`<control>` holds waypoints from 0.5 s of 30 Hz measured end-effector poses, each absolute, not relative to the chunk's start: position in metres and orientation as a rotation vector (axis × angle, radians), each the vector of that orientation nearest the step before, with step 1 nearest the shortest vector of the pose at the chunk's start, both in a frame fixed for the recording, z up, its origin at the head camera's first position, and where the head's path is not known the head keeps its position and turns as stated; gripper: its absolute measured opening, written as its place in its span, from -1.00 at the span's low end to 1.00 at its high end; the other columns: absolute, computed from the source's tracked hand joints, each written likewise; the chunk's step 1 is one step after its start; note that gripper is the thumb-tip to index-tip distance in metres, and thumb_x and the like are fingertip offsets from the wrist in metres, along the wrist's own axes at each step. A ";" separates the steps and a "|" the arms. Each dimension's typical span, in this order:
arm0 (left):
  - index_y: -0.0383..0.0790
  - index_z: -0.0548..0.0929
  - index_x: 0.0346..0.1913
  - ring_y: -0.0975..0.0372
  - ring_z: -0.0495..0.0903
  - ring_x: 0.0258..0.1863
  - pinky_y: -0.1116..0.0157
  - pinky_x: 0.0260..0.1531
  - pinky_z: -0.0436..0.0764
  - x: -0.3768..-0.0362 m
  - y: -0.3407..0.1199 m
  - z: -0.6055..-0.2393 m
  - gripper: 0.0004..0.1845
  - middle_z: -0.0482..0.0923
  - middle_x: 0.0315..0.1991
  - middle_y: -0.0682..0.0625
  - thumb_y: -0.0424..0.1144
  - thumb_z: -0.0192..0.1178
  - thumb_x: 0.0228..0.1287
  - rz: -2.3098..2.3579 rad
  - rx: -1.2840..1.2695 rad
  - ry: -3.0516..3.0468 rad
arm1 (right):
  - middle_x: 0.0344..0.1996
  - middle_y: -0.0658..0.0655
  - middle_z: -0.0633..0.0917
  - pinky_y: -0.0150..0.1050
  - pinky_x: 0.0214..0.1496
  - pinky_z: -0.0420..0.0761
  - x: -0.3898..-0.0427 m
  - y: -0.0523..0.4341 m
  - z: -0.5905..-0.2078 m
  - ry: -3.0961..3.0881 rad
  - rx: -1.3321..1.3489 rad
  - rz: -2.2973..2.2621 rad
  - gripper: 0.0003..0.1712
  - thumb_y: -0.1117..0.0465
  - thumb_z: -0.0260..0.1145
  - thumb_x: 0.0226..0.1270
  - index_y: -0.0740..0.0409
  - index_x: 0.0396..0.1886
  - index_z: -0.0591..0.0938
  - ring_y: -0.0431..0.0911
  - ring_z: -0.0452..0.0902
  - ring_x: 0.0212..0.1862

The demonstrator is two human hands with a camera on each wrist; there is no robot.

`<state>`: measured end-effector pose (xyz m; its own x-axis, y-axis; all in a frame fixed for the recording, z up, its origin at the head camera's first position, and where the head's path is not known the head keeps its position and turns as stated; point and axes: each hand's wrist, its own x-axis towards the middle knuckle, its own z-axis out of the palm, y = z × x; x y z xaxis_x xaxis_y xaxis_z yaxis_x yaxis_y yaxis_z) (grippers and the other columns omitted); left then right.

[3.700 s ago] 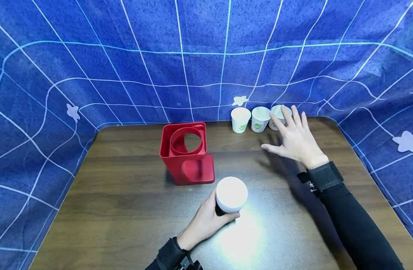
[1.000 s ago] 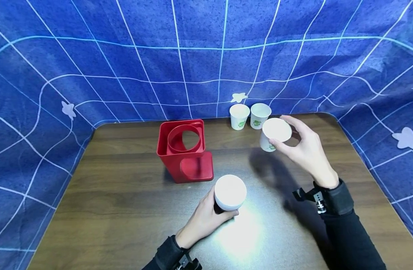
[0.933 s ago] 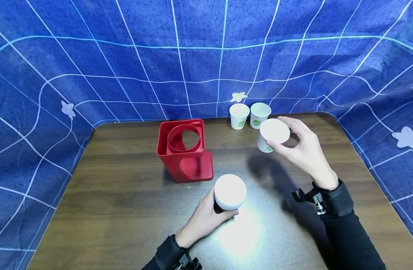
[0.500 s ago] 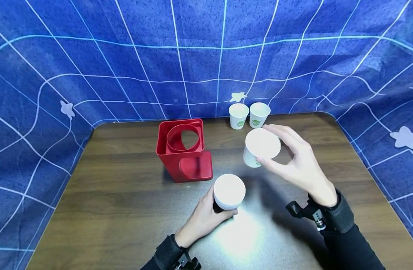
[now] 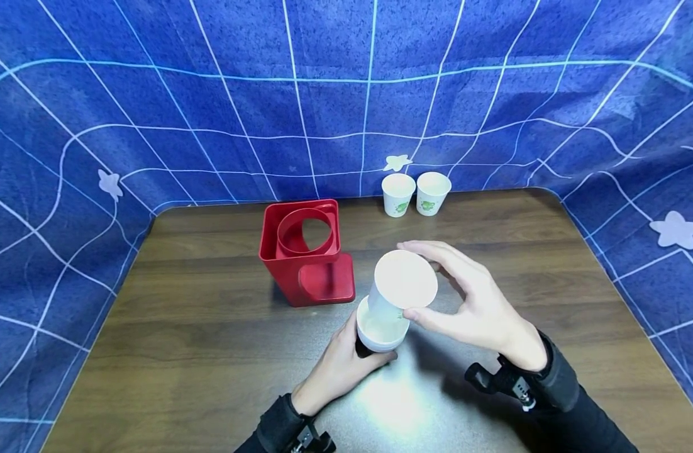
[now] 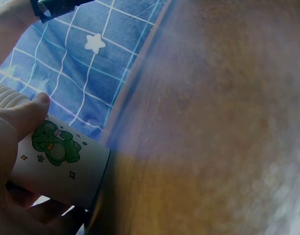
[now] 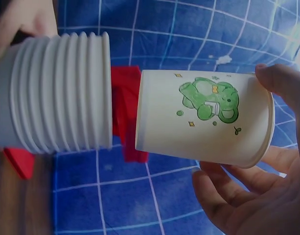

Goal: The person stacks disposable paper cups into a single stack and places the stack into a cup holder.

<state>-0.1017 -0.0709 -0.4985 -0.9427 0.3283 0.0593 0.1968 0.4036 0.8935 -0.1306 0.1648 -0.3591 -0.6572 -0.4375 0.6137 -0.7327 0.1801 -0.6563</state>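
My left hand [image 5: 343,371] grips an upright stack of nested white paper cups [image 5: 373,333]; several rims show along the stack [image 7: 61,93] in the right wrist view. Thumb and fingers of my right hand [image 5: 476,302] hold a single white paper cup [image 5: 405,280] by its rim end, right above the stack's mouth. In the right wrist view a small gap separates this cup's base from the stack's top rim, and a green bear is printed on its side. A similar bear marks the stack's outer cup [image 6: 61,156] in the left wrist view.
Two white paper cups [image 5: 398,196] [image 5: 433,195] stand side by side at the table's back edge. Left of the hands is a red holder [image 5: 304,274] with a round ring and a low base. A blue gridded cloth [image 5: 239,113] rises behind the wooden table [image 5: 199,340].
My right hand has picked up the rightmost cup from the back row and brought it left and nearer, over the stack. The left hand has stayed in place with the stack.
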 end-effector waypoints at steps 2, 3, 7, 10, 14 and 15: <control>0.19 0.14 0.59 0.29 0.54 0.24 0.02 0.30 0.51 -0.102 -0.071 -0.498 0.06 0.52 0.29 0.15 0.12 0.54 0.10 1.574 0.477 2.528 | 0.28 0.16 0.62 -0.39 0.24 0.59 -0.131 0.163 -0.361 -2.189 1.144 1.453 -0.12 0.26 0.67 0.03 0.23 0.39 0.51 -0.12 0.56 0.25; 0.17 0.15 0.59 0.29 0.54 0.24 0.02 0.31 0.51 -0.102 -0.071 -0.498 0.06 0.53 0.29 0.15 0.11 0.55 0.10 1.572 0.474 2.529 | 0.28 0.15 0.62 -0.39 0.24 0.59 -0.131 0.162 -0.362 -2.197 1.157 1.441 -0.12 0.22 0.67 0.04 0.21 0.39 0.51 -0.12 0.56 0.25; 0.08 0.21 0.56 0.28 0.55 0.24 0.02 0.32 0.50 -0.101 -0.072 -0.498 0.02 0.55 0.27 0.11 0.07 0.56 0.09 1.560 0.474 2.548 | 0.28 0.10 0.63 -0.38 0.28 0.55 -0.131 0.160 -0.365 -2.255 1.225 1.368 -0.13 0.14 0.66 0.09 0.16 0.41 0.50 -0.11 0.57 0.25; 0.06 0.26 0.52 0.29 0.55 0.23 0.02 0.33 0.50 -0.100 -0.072 -0.497 -0.02 0.57 0.26 0.11 0.06 0.56 0.08 1.555 0.462 2.555 | 0.29 0.07 0.63 -0.38 0.34 0.50 -0.130 0.159 -0.366 -2.329 1.238 1.336 -0.13 0.11 0.65 0.10 0.10 0.42 0.49 -0.12 0.54 0.29; 0.02 0.29 0.49 0.30 0.55 0.22 0.03 0.33 0.50 -0.100 -0.071 -0.496 -0.05 0.58 0.24 0.10 0.06 0.56 0.08 1.554 0.452 2.554 | 0.29 0.05 0.62 -0.35 0.39 0.46 -0.130 0.159 -0.366 -2.393 1.220 1.330 -0.12 0.12 0.65 0.10 0.08 0.42 0.49 -0.12 0.52 0.33; 0.02 0.29 0.49 0.30 0.56 0.22 0.04 0.33 0.50 -0.100 -0.071 -0.496 -0.05 0.58 0.23 0.11 0.06 0.56 0.08 1.552 0.450 2.553 | 0.29 0.05 0.62 -0.35 0.40 0.45 -0.131 0.159 -0.366 -2.398 1.220 1.323 -0.12 0.13 0.65 0.09 0.08 0.42 0.49 -0.12 0.52 0.34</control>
<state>-0.1001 -0.0713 -0.4964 -0.9486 0.3124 0.0514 0.1894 0.4299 0.8828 -0.1309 0.1594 -0.3665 -0.6602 -0.5844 0.4718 -0.7107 0.2829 -0.6441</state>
